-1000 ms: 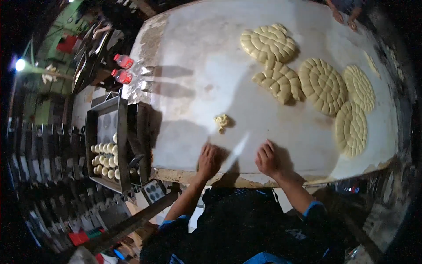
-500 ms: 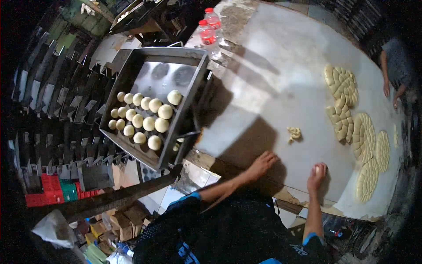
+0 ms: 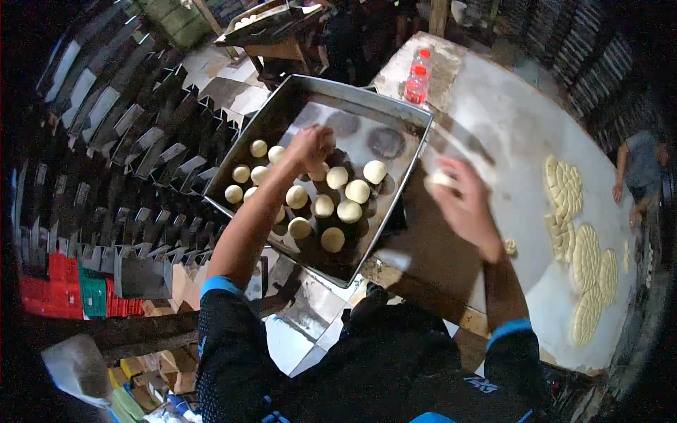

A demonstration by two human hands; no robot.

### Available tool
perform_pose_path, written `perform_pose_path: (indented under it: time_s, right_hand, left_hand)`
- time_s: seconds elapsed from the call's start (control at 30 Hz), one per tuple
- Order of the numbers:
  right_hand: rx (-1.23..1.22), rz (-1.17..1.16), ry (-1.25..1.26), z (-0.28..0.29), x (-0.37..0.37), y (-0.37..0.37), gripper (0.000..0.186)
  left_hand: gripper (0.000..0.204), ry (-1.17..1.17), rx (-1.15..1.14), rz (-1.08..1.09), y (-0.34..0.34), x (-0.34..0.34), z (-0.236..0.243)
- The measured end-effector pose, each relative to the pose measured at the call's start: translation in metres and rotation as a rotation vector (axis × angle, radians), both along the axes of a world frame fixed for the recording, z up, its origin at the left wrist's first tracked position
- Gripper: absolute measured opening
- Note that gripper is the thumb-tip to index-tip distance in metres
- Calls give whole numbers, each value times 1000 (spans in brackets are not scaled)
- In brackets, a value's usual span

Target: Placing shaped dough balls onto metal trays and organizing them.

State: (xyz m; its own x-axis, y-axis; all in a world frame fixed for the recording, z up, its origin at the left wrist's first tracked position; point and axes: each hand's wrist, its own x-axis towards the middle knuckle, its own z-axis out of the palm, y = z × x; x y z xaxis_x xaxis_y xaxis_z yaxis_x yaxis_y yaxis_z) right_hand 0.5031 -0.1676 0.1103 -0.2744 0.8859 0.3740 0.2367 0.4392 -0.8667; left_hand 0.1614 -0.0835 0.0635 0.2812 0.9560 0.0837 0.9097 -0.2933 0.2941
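Observation:
My left hand (image 3: 312,149) hangs over the metal tray (image 3: 395,204), its fingers curled downward near the back row of round dough balls (image 3: 357,191). Whatever it may hold is hidden beneath the fingers. Several pale, smooth dough balls stand in uneven rows in the tray, and my left forearm covers some of them. To the tray's right, my right hand (image 3: 465,204) is raised above the table, slightly blurred, with a pale dough ball (image 3: 444,180) between its thumb and fingers.
On the pale table (image 3: 493,113) lie a small dough scrap (image 3: 510,247) and several flat rounds of cut dough (image 3: 586,257) at the right. Two red-capped bottles (image 3: 417,84) stand at its far left corner. Another person (image 3: 638,166) is at the far right. Racks (image 3: 99,116) line the left.
My view has swung left toward the tray. My left hand has gone from the table to above the tray. My right hand has lifted off the tabletop and come closer to the tray.

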Motion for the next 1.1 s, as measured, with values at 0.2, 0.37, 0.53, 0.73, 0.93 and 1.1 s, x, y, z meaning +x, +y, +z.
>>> perform_pose_path:
  time_s: [0.2,0.37,0.53,0.73,0.93,1.1]
  right_hand:
    - [394,318,-625,-28,-104,95,38]
    - [508,-132,-142,-33,3,46,16]
    - [161,-778,-201,-164,190,-29,8]
    - [-148,-1056,-273,-265,415,-169,13]
    - [69,-1398,-580,-247,497,-250,7]
    - [-50,-1361,-407,-242,501,-232,9]
  left_hand:
    - [55,-76,82,45,6,11,16]
    - [51,-403,335,-50,-87,125,110]
    - [25,-1081,97,-276,-163,316,14]
    - [38,-737,-548,-586,-106,576,-162]
    - [80,-356,-617,111,-26,796,-203]
    - [75,-808,-8,615,-44,869,-222]
